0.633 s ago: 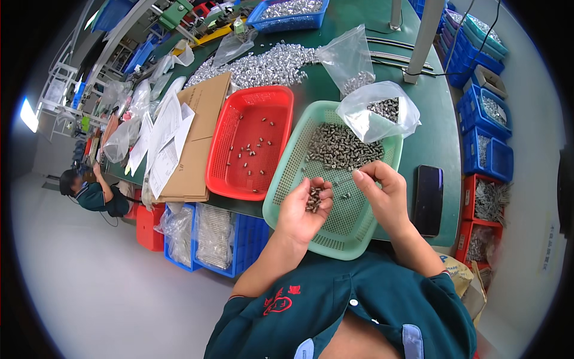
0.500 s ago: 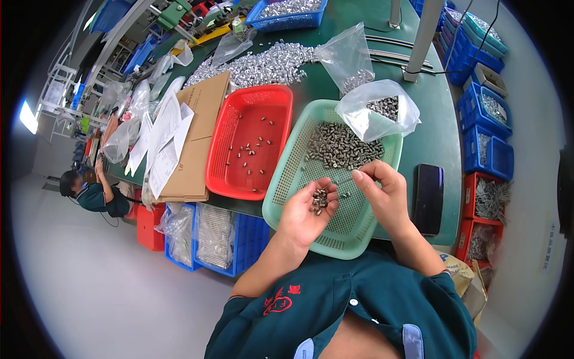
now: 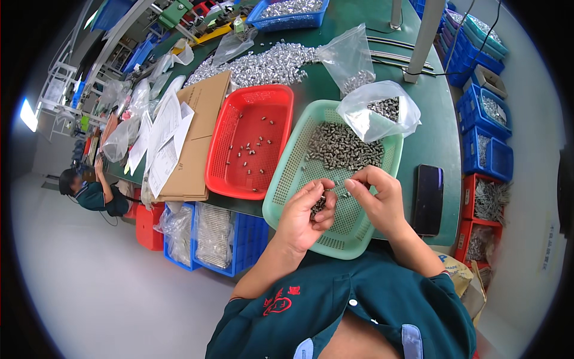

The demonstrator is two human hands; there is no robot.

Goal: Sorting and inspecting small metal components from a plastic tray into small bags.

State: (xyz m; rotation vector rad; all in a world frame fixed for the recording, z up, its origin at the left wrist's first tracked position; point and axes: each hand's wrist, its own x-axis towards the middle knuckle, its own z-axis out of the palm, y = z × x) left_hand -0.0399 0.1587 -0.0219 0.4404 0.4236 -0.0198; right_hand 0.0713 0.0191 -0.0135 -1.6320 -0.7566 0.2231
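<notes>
My left hand (image 3: pixel 302 216) is curled round several small metal cylindrical parts (image 3: pixel 318 207), its thumb and forefinger drawn together above them. Close by on the right, my right hand (image 3: pixel 381 200) is closed in a pinch, thumb against forefinger. What sits in that pinch is too small to make out. Both hands hover over the front half of a pale green perforated basket (image 3: pixel 273 190). A heap of the same dark grey metal parts (image 3: pixel 344 146) fills its far end. A clear plastic bag (image 3: pixel 365 110) with more parts rests on the basket's far right rim.
A red basket (image 3: pixel 213 161) with scattered parts stands to the left, beside cardboard (image 3: pixel 197 134) and papers (image 3: pixel 170 143). Shiny metal pieces (image 3: pixel 263 67) lie piled behind. A black phone (image 3: pixel 429 197) lies at right, near a metal post (image 3: pixel 424 42). Another person (image 3: pixel 98 194) works far left.
My left hand's fingers have curled in over the parts, which lay in an opened palm. The thin rod seen between my hands no longer shows clearly. My right hand has shifted slightly left and down.
</notes>
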